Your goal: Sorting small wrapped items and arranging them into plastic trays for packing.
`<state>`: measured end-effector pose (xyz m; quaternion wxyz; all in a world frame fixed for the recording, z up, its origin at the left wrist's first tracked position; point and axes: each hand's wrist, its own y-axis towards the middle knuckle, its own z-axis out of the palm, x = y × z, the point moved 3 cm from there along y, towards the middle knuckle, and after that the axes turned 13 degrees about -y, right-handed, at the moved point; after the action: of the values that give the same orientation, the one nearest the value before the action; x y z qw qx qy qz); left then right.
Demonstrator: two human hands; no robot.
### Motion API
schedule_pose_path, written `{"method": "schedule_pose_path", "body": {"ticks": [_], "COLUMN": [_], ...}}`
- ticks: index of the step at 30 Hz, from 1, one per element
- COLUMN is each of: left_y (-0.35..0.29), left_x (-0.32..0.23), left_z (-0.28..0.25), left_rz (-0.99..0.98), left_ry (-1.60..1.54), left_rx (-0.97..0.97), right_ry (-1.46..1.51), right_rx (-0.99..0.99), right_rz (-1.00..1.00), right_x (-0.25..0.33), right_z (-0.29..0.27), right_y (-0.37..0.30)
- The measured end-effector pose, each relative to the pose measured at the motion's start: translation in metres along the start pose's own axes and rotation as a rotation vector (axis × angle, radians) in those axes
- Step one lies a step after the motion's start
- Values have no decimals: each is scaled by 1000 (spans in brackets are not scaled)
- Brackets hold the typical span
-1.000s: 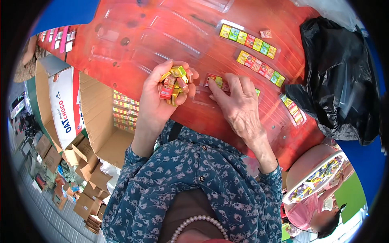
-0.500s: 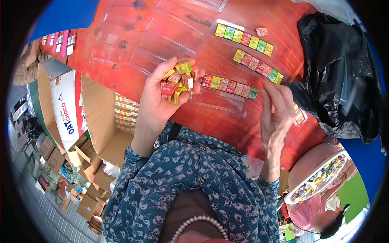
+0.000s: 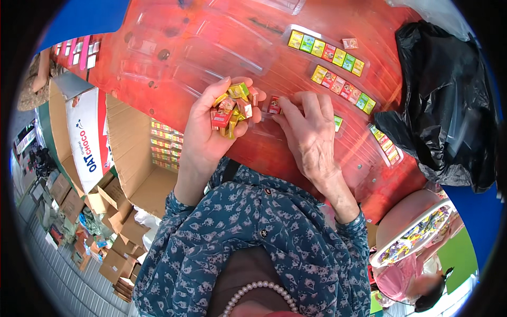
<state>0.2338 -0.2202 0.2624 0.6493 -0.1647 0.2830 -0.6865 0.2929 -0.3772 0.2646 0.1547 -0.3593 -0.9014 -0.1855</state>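
My left hand [image 3: 203, 124] is cupped palm up around a heap of small packets [image 3: 232, 111] in red, yellow and pink. Over the nearest clear plastic tray bends my right hand [image 3: 311, 132], its thumb and forefinger brought together beside a red packet [image 3: 274, 104] at the left end of the row. Whatever lies between those fingertips cannot be made out. The hand covers most of this row; a green packet [image 3: 338, 123] shows at its right end. Beyond it, two more trays hold filled rows, a middle row [image 3: 343, 89] and a far row [image 3: 326, 53].
Unfilled clear trays [image 3: 222, 45] lie on the red table [image 3: 174, 105]. A loose packet [image 3: 349, 43] rests near the far row. At right are another filled tray [image 3: 385, 145], a black plastic bag [image 3: 443, 105] and a tub of wrapped sweets [image 3: 377, 259]. An open carton [image 3: 127, 153] stands left.
My right hand has moved left along the nearest row, from its right end to its left end. My left hand stays nearly in place with its packets.
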Motion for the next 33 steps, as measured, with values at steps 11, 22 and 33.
{"method": "schedule_pose_path", "body": {"ticks": [11, 22, 33], "left_y": [3, 1, 1], "left_x": [3, 5, 4], "left_z": [-4, 0, -4], "left_rz": [-4, 22, 23], "left_ry": [-38, -6, -29], "left_rx": [10, -2, 1], "right_ry": [27, -164, 2], "right_rx": [120, -8, 54], "right_rz": [55, 1, 74], "right_x": [2, 7, 3], "right_z": [0, -1, -4], "right_y": [6, -4, 10]}}
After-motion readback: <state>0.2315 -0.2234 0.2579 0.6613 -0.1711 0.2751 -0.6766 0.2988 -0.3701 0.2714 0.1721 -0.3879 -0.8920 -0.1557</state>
